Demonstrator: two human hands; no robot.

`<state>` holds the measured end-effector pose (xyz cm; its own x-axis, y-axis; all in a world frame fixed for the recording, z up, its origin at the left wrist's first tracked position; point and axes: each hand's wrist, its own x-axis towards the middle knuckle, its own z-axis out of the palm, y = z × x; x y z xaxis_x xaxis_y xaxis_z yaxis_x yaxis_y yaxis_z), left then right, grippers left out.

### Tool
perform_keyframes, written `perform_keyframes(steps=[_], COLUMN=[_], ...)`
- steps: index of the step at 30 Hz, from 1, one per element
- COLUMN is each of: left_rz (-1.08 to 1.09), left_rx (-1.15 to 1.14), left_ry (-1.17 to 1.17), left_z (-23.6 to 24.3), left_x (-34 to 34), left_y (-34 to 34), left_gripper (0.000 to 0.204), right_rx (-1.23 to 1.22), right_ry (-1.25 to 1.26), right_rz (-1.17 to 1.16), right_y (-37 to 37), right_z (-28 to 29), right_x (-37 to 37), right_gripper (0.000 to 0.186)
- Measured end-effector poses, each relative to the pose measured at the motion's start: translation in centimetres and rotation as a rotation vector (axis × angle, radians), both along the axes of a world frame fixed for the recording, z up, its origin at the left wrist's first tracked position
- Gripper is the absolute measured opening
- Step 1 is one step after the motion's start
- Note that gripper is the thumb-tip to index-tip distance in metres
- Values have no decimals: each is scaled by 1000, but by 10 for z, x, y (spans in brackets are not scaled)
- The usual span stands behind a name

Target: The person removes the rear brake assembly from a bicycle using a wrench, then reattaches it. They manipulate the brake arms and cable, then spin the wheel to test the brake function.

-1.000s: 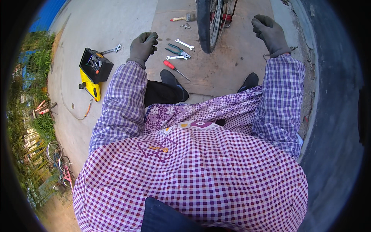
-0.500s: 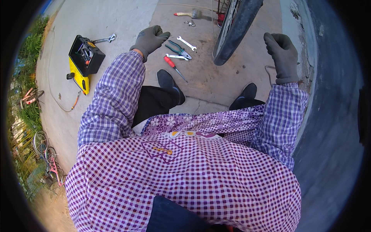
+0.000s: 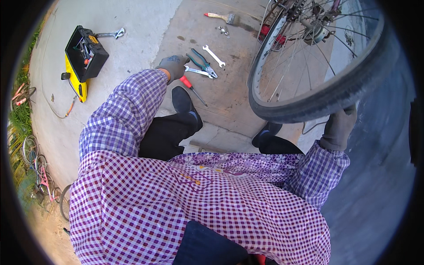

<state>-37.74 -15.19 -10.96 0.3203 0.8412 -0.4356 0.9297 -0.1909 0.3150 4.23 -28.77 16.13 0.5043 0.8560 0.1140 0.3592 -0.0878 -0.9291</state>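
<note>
My left hand (image 3: 173, 67), in a grey glove, hovers over or rests by the near end of an open-end wrench (image 3: 198, 71). Its fingers look curled; what they hold, if anything, is hidden. Touching that wrench are teal-handled pliers (image 3: 202, 63), with a second wrench (image 3: 214, 56) beyond and a red-handled screwdriver (image 3: 193, 90) nearer me. At the right, my gloved right hand (image 3: 340, 128) is closed on the lower edge of a bicycle wheel's tyre (image 3: 309, 108), its fingertips partly hidden by the rubber. The wheel leans with its spokes facing up.
A black toolbox (image 3: 99, 55) with a yellow lid (image 3: 73, 77) stands at the left, an adjustable wrench (image 3: 112, 34) beside it. A paintbrush (image 3: 227, 18) and small metal parts (image 3: 223, 31) lie at the back. Bicycles (image 3: 42, 172) stand by plants at far left. A dark wall (image 3: 375, 176) borders the right.
The bicycle wheel has swung from nearly edge-on to showing its side, nearer me. My right hand has come down onto its tyre. My left hand has lowered toward the tools.
</note>
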Motion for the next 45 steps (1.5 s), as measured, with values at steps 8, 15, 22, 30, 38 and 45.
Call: perform_keyframes(steps=[8, 15, 22, 30, 38, 45], left_rz=[-101, -296, -406, -423, -217, -352], left_rx=[-167, -33, 7, 59, 309, 554], left_ry=[181, 195, 282, 323, 148, 149], left_z=[-6, -26, -27, -32, -21, -26], left_x=[14, 33, 44, 38, 26, 2], left_y=[-16, -29, -29, -30, 2, -2], left_gripper=[25, 35, 41, 35, 34, 39], right_rx=[-218, -106, -107, -74, -92, -119], right_ry=[-285, 1, 52, 23, 63, 75], right_rz=[-232, -212, -217, -175, -139, -114], right_y=[-17, -39, -47, -61, -70, -83], right_z=[0, -9, 2, 8, 7, 12], right_x=[2, -8, -21, -29, -48, -56], right_gripper=[39, 34, 31, 27, 28, 27])
